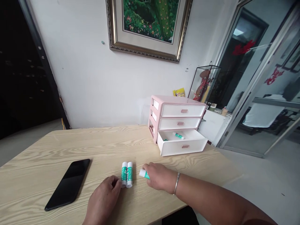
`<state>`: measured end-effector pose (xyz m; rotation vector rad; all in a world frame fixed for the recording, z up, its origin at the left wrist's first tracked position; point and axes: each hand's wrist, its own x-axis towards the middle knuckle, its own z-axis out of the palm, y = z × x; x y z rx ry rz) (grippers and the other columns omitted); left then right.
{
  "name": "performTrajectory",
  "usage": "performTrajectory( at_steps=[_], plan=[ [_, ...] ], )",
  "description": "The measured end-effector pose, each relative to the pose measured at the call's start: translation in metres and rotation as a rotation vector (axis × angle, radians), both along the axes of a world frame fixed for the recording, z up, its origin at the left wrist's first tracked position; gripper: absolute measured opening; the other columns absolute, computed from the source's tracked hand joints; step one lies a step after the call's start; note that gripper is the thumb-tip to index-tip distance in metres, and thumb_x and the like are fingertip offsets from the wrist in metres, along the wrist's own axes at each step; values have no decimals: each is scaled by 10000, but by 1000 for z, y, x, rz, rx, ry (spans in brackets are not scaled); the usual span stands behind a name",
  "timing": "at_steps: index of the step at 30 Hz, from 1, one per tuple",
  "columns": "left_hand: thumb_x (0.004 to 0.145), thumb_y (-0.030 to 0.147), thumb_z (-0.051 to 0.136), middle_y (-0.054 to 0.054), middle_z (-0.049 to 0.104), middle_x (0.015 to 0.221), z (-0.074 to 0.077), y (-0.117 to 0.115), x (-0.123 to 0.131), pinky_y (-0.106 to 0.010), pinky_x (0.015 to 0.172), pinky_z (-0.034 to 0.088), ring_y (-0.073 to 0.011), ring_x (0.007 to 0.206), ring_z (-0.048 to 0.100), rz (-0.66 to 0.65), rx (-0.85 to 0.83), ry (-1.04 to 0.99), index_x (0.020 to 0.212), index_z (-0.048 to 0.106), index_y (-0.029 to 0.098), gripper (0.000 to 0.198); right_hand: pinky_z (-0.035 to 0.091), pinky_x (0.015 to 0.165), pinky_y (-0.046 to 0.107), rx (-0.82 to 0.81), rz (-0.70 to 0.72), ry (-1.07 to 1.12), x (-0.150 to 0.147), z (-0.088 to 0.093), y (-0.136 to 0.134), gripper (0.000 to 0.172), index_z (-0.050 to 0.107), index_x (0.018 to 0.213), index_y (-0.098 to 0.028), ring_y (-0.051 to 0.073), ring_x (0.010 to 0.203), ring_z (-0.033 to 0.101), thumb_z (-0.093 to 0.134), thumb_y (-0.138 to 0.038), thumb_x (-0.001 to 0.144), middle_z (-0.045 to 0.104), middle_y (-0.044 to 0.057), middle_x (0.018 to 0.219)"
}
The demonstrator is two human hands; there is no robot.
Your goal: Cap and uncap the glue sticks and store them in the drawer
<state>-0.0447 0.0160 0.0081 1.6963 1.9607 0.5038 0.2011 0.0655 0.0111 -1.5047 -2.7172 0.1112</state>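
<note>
Two glue sticks with white caps and green labels are side by side on the table: a left glue stick (pixel 124 171) and a right glue stick (pixel 129 174). My left hand (pixel 104 197) is curled closed, its thumb and forefinger tip against the lower end of the left one. To their right, my right hand (pixel 160 175) grips another glue stick (pixel 143 173), whose white cap pokes out towards the left. Beyond it, the bottom drawer (pixel 172 149) of a pink and white drawer unit (pixel 182 100) is pulled out. A glue stick (pixel 179 135) lies inside, with part of another green item beside it.
A black phone (pixel 68 184) lies on the wooden table (pixel 105 143) left of my hands. Behind the drawer unit are a yellow packet (pixel 180 92) and a glass display case (pixel 206 81). A framed picture (pixel 147 51) hangs on the wall; a glass door stands at right.
</note>
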Motion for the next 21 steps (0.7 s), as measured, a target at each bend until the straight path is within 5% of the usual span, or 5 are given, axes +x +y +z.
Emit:
performTrajectory(
  at_steps=[3,9,11,14,21],
  plan=[
    [943,448,392,-26,747,888,-3,2,-1,-293,664,357,-248,856,666,-10,8,-1,846,666,289,331,443,814,296,59,12,45,23,22,12,470,544,1300,-235,223,976,638,609,-203,835,642,93,1154],
    [954,447,375,-42,749,921,-3,2,0,-292,680,372,-247,878,674,-32,15,-3,860,670,276,354,397,928,295,303,-170,86,77,110,58,528,485,1404,-241,232,1141,572,542,-156,886,594,103,1277],
    [958,444,368,-42,749,915,-3,3,-1,-293,676,374,-246,869,676,-39,13,5,857,668,277,358,405,894,288,256,-282,16,91,129,72,501,522,1371,-241,231,1111,589,545,-145,879,622,99,1233],
    [960,443,364,-44,748,913,-6,4,-1,-293,663,373,-246,863,679,-40,17,18,855,669,274,364,428,811,273,118,-395,-68,105,137,90,423,623,1249,-240,222,1015,637,582,-128,844,683,84,1123],
    [954,466,382,-32,739,851,-10,7,-1,-285,641,354,-233,815,668,-14,24,0,811,651,274,360,473,685,311,-95,-508,-132,109,117,122,320,723,1088,-203,239,800,697,726,-186,768,733,102,925]
  ],
)
